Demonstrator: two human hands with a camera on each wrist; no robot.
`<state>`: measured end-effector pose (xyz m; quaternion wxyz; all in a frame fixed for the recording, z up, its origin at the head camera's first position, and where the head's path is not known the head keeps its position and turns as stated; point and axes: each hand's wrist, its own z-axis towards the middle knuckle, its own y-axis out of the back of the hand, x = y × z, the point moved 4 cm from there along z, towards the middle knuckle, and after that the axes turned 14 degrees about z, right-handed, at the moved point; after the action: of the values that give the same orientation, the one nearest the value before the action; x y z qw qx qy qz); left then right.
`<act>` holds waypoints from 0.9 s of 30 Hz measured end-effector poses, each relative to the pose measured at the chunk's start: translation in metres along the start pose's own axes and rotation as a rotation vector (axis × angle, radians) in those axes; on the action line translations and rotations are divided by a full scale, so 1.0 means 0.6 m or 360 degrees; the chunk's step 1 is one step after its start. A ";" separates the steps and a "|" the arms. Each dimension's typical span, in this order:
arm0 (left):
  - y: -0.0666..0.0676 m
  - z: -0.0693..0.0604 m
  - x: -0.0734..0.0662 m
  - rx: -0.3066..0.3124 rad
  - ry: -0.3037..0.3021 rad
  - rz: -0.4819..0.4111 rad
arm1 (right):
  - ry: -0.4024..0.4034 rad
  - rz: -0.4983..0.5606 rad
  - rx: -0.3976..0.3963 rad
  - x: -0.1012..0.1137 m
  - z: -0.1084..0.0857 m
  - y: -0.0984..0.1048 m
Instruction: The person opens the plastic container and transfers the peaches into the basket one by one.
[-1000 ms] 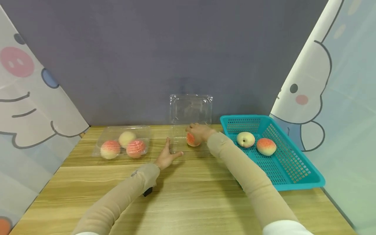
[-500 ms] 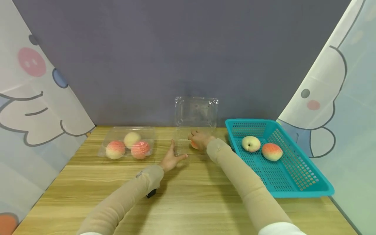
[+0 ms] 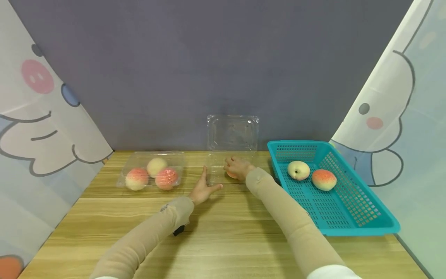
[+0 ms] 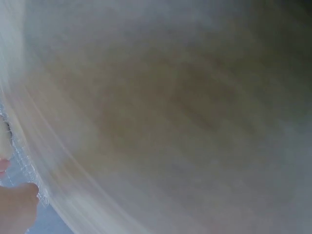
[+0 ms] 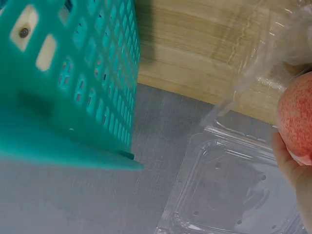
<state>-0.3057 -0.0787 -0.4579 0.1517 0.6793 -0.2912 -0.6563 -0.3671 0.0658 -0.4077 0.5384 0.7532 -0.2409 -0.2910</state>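
A clear plastic clamshell box (image 3: 215,164) stands at the back middle of the table, its lid (image 3: 232,133) raised against the grey wall. Inside its base, my right hand (image 3: 238,167) grips a red-and-cream peach (image 5: 296,117), mostly hidden under the fingers in the head view. My left hand (image 3: 202,190) is by the box's left front corner, fingers straight and thumb spread; whether it touches the plastic I cannot tell. Blurred cloth fills most of the left wrist view, with part of the left hand (image 4: 17,209) at its edge.
To the left sits a second clear box (image 3: 129,164) with three peaches inside, lid down. A teal slotted basket (image 3: 362,232) at the right holds two peaches, one pale (image 3: 298,170) and one reddish (image 3: 324,179). The grey wall (image 3: 156,77) rises directly behind.
The camera view has shifted slightly, so everything appears a little farther right. My right hand stays in the box on the peach, of which less shows than a second ago. The left hand keeps its place.
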 end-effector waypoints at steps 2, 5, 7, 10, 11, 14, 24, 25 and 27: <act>0.002 0.000 0.001 -0.0010 0.0002 0.0002 | 0.0021 -0.0034 -0.0007 0.001 0.001 0.001; 0.003 0.000 0.000 -0.0004 0.0009 -0.0001 | 0.0012 -0.0088 0.0022 0.002 0.003 0.000; 0.002 0.000 0.000 0.0004 0.0006 -0.0012 | -0.0004 -0.0129 0.0044 0.002 0.003 -0.001; 0.003 -0.001 -0.001 0.0000 0.0004 -0.0026 | -0.0013 -0.0178 0.0059 0.005 0.004 -0.001; 0.003 -0.001 -0.001 -0.0004 0.0002 -0.0027 | -0.0009 -0.0192 0.0052 0.006 0.004 0.000; 0.004 -0.003 -0.001 -0.0015 -0.0002 -0.0012 | 0.0041 -0.0285 0.0020 0.010 0.005 0.000; 0.002 -0.002 -0.004 -0.0020 -0.0011 -0.0014 | 0.0171 -0.0564 -0.0265 0.015 -0.001 0.013; 0.002 -0.002 -0.004 -0.0023 -0.0016 -0.0016 | 0.0162 -0.0602 -0.0289 0.015 -0.002 0.017; 0.002 -0.002 -0.003 -0.0025 -0.0017 -0.0030 | 0.0147 -0.0668 -0.0339 0.014 -0.004 0.023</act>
<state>-0.3049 -0.0785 -0.4557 0.1494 0.6773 -0.2805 -0.6635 -0.3601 0.0577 -0.3954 0.5531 0.7382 -0.0220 -0.3856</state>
